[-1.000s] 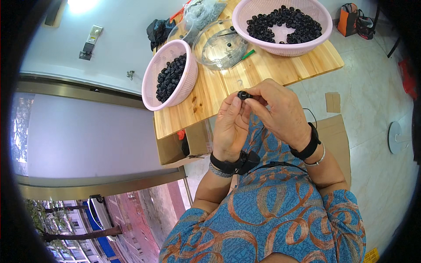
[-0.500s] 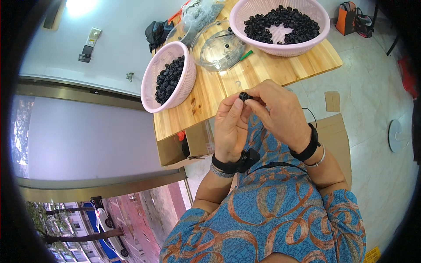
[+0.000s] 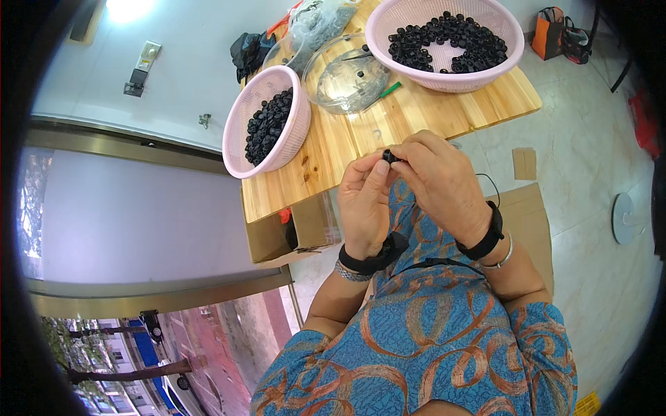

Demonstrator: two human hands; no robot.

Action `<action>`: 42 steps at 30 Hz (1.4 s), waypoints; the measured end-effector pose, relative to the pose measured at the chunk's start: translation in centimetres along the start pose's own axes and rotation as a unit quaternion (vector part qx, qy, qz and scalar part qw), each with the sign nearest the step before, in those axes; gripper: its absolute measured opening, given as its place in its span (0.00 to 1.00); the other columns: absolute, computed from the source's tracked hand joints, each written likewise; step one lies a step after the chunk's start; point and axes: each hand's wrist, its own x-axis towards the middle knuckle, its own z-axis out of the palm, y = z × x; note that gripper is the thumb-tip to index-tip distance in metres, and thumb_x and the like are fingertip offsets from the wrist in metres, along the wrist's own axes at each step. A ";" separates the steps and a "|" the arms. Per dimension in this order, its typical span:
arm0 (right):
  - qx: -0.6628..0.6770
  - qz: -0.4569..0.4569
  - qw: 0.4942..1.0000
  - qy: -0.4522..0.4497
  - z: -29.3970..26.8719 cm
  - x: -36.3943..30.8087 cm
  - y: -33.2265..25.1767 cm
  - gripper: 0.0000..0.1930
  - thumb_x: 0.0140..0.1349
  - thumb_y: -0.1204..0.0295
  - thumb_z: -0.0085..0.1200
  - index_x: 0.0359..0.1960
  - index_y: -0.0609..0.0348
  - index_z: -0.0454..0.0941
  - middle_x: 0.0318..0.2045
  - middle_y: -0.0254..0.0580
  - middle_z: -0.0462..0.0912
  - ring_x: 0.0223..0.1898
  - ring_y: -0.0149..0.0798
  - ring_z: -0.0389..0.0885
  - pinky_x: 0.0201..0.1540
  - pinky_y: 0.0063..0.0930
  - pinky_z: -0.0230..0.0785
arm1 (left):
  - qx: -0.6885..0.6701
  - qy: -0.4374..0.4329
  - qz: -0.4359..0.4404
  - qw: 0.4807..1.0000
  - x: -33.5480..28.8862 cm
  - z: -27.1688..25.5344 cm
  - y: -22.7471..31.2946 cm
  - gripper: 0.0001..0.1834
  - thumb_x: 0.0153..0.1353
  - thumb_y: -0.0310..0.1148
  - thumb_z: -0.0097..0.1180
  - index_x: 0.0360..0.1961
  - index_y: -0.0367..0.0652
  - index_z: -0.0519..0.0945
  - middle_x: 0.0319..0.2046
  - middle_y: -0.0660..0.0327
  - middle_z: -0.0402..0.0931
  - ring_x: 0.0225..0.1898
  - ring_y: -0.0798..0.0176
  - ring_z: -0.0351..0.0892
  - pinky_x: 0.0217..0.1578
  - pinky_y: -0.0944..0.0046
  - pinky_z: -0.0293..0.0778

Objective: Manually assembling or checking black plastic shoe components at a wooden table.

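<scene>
Between my two hands, just off the table's near edge, is a small round black part. The fingertips of my left hand pinch it from the left. My right hand grips it from the right with thumb and index finger, and covers some of it. Similar black pieces fill much of a pink plastic basket at the left. More black ring-like pieces lie in a wider pink basket at the far right, spread around a bare patch.
A clear round plastic tub holds a few small bits on the wooden table. Beside it lies a green stick. Clear bags and a black bag are behind. An open cardboard box stands under the table.
The black part has turned a little between my fingers, and both hands have shifted slightly downward. Baskets and tub stay in place.
</scene>
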 end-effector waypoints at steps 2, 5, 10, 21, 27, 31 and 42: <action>-0.008 -0.005 1.000 -0.005 0.1 -0.1 0.0 0.08 0.47 0.80 0.49 0.31 0.65 0.71 0.28 0.48 0.72 0.32 0.49 0.73 0.34 0.36 0.68 | 0.005 0.001 0.006 1.000 -0.1 0.0 -0.1 0.08 0.60 0.22 0.48 0.41 0.36 0.72 0.40 0.56 0.75 0.42 0.65 0.75 0.46 0.65 0.72; -0.036 -0.012 0.999 0.004 0.5 -0.2 -0.2 0.10 0.45 0.81 0.49 0.32 0.65 0.71 0.28 0.48 0.71 0.32 0.49 0.73 0.34 0.36 0.68 | 0.049 0.010 0.032 0.998 -0.2 0.3 -0.1 0.08 0.60 0.22 0.48 0.41 0.35 0.72 0.40 0.55 0.75 0.41 0.65 0.75 0.46 0.64 0.72; -0.011 -0.003 1.000 0.002 1.0 -0.1 -0.2 0.11 0.46 0.81 0.49 0.34 0.65 0.72 0.30 0.48 0.72 0.34 0.50 0.73 0.36 0.35 0.68 | 0.004 0.025 0.020 0.999 -0.2 -0.2 -0.2 0.07 0.60 0.22 0.48 0.40 0.36 0.72 0.40 0.56 0.75 0.42 0.65 0.75 0.46 0.65 0.72; 0.065 0.041 0.997 0.007 1.3 0.2 0.2 0.09 0.50 0.79 0.52 0.34 0.64 0.74 0.31 0.47 0.73 0.34 0.48 0.74 0.36 0.35 0.68 | -0.020 0.032 0.011 0.999 0.1 -0.4 -0.2 0.06 0.61 0.23 0.47 0.39 0.37 0.73 0.41 0.56 0.75 0.42 0.66 0.75 0.46 0.68 0.72; 0.068 0.048 0.996 -0.008 1.2 0.3 0.3 0.08 0.49 0.80 0.52 0.33 0.64 0.74 0.31 0.46 0.73 0.34 0.48 0.74 0.35 0.35 0.68 | -0.006 0.024 0.013 1.000 0.1 -0.7 -0.3 0.06 0.60 0.23 0.48 0.39 0.37 0.73 0.41 0.56 0.75 0.42 0.65 0.75 0.47 0.66 0.72; 0.043 0.034 0.998 0.001 1.2 0.4 0.2 0.08 0.48 0.81 0.53 0.32 0.64 0.74 0.30 0.46 0.73 0.34 0.48 0.74 0.35 0.35 0.68 | 0.006 0.024 0.018 1.000 0.1 -0.6 -0.3 0.06 0.60 0.23 0.48 0.38 0.37 0.73 0.41 0.56 0.75 0.42 0.65 0.74 0.47 0.66 0.71; 0.032 0.000 0.999 0.005 1.2 0.4 0.4 0.07 0.48 0.81 0.53 0.31 0.64 0.73 0.30 0.47 0.73 0.33 0.48 0.74 0.35 0.34 0.68 | 0.108 0.020 0.091 0.990 0.2 -0.7 -0.4 0.08 0.57 0.19 0.51 0.39 0.33 0.73 0.42 0.53 0.75 0.42 0.65 0.75 0.44 0.67 0.73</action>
